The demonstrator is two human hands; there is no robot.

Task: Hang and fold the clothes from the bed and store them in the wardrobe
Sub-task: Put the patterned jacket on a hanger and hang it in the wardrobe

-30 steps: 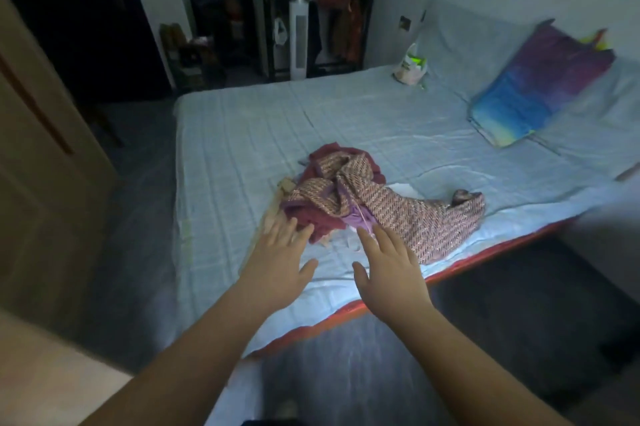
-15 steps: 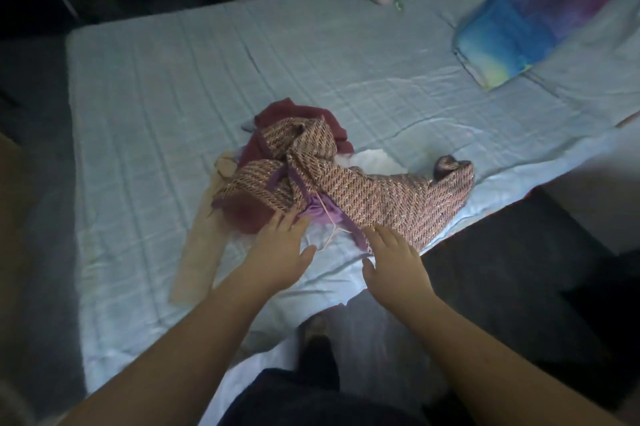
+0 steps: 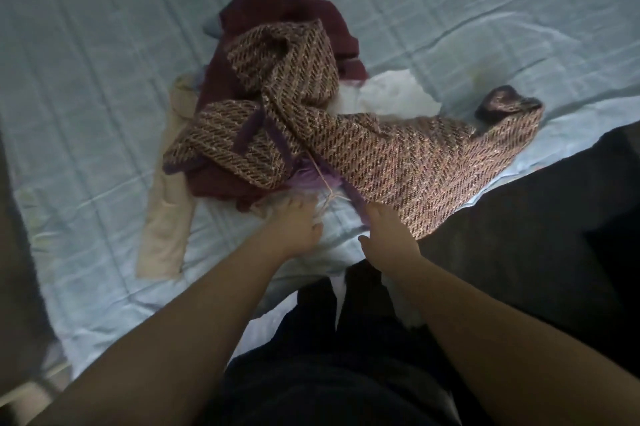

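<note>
While I look down from the head camera, both of my hands sit at the near edge of the pile of clothes on the bed [image 3: 104, 79]. My left hand [image 3: 298, 224] reaches under the near rim of the heap, its fingertips hidden beneath pale cloth, so I cannot tell whether it grips anything or only touches. My right hand [image 3: 388, 238] lies just beside it, its fingers against the purple edging of the woven patterned garment [image 3: 398, 155]; whether they pinch the fabric I cannot tell either, as the picture is blurred there.

The woven patterned garment lies on top, crumpled at the left and stretched to the right toward the bed's edge, where a dark shiny lining [image 3: 502, 103] shows at its far end. Under it sits a maroon garment [image 3: 287, 13], bunched behind and to the left. A white piece [image 3: 391, 96] peeks out between the two on the right. A beige strip of cloth [image 3: 169, 228] runs out from under the pile's left side toward me, flat on the light blue checked sheet. A thin pale string [image 3: 325, 183] crosses the purple edging just above my hands.
</note>
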